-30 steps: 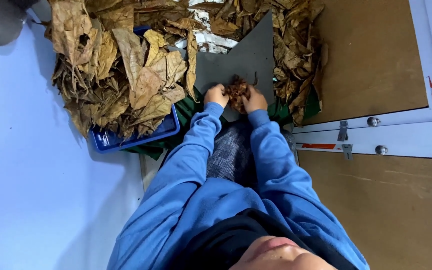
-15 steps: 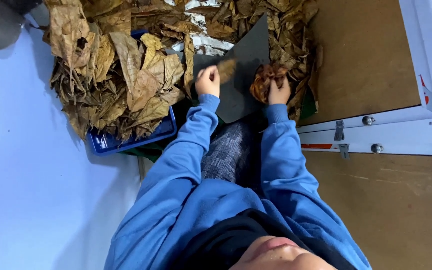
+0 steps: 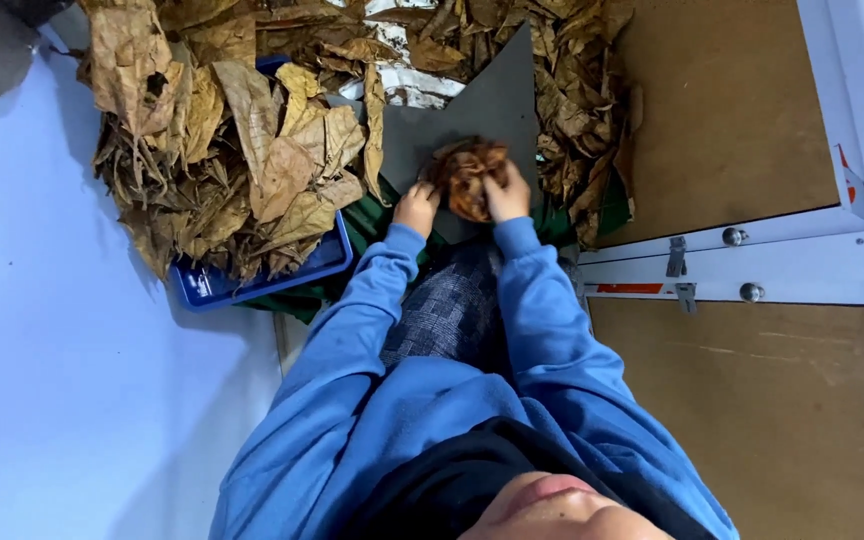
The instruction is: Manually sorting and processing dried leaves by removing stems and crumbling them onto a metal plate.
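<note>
A crumpled brown dried leaf [image 3: 467, 172] lies on a dark grey board [image 3: 492, 105] resting over my lap. My right hand [image 3: 507, 198] grips the leaf's right side with the fingers pressed into it. My left hand [image 3: 417, 208] rests at the leaf's left edge, fingers touching it. Both arms wear blue sleeves. A large pile of dried yellow-brown leaves [image 3: 222, 150] sits to the left in a blue tray [image 3: 252, 285].
More dried leaves [image 3: 582, 110] are heaped right of the board and behind it. A green cloth [image 3: 367, 240] lies under the board. Brown panels with a white metal frame [image 3: 752, 260] are on the right. A pale blue surface [image 3: 62, 380] fills the left.
My hands had spread apart, the right carrying the leaf out to the right. They have now come back together at the board's middle, both on the leaf.
</note>
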